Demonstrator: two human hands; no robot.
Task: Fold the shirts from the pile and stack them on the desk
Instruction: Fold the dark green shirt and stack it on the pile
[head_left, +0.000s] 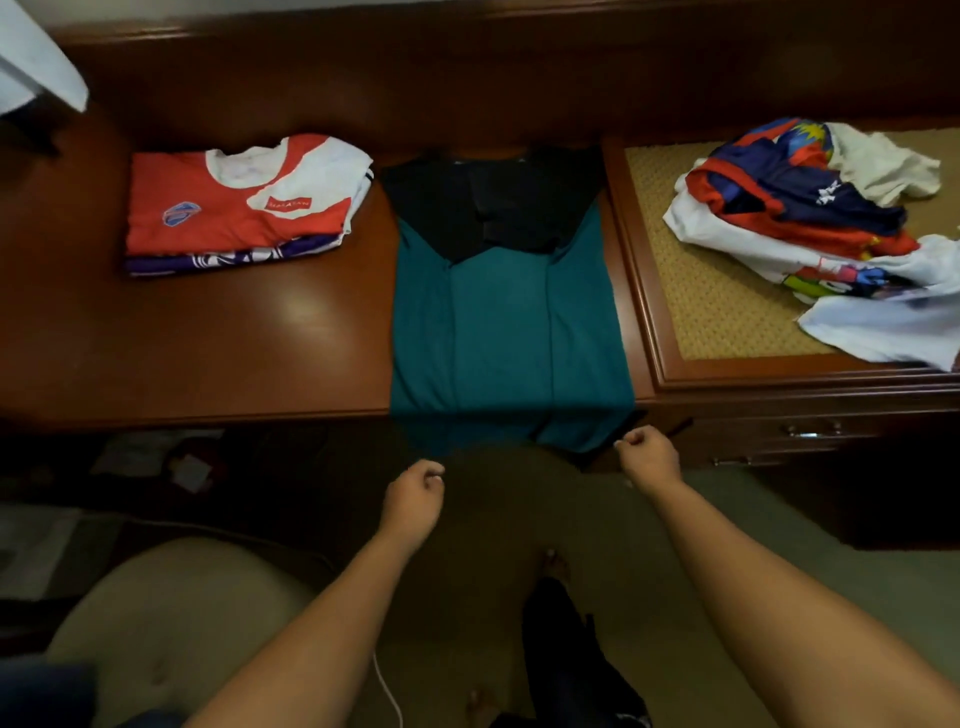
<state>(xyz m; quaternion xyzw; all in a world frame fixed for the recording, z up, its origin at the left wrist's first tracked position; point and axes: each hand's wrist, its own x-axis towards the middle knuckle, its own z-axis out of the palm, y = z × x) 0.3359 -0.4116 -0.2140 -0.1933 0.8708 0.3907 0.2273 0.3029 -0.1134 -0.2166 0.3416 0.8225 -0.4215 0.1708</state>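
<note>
A teal shirt with black shoulders (498, 312) lies flat on the wooden desk (208, 353), both sides folded in, and its hem hangs over the front edge. My left hand (415, 493) is curled just below the hem's left part, with no cloth visible in it. My right hand (649, 457) is curled at the hem's dark right corner, fingertips pinching the edge. A stack of folded shirts (234, 208), red and white on top, sits at the desk's left. The unfolded pile of shirts (831, 234) lies on the right.
The pile rests on a woven-topped cabinet (717, 312) with drawers, right of the desk. A beige chair (171, 613) stands at lower left. A white cable (387, 691) hangs near my legs. White cloth (36, 62) shows at top left.
</note>
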